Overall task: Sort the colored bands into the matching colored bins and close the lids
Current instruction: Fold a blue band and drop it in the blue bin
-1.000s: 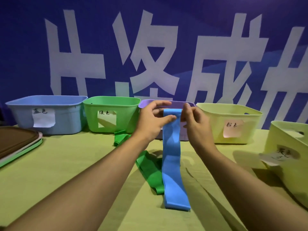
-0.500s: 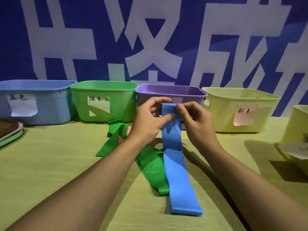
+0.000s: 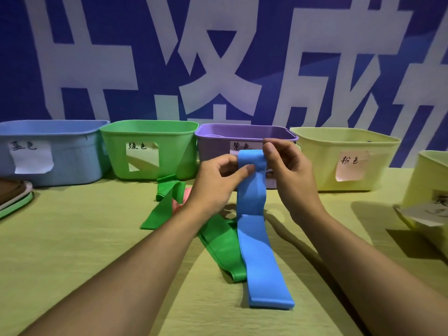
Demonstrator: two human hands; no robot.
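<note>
At centre frame, I see both hands, left point(image 3: 215, 187) and right point(image 3: 288, 170), fingers pinching the blue band's point(image 3: 254, 238) top; its tail lies on the counter point(image 3: 72, 251). Green bands point(image 3: 218, 243) remain unsorted, bins lidless.

The blue bin point(image 3: 60, 151) carries a paper label point(image 3: 31, 157) reading 蓝色. The green bin point(image 3: 150, 146) is marked 绿色, the purple bin point(image 3: 218, 141) 紫色, the yellow bin point(image 3: 344, 156) 粉色. The far-right bin's point(image 3: 429, 180) label cannot be read. The blue backdrop point(image 3: 242, 57) shows large white characters, cut off; 成 is legible.
</note>
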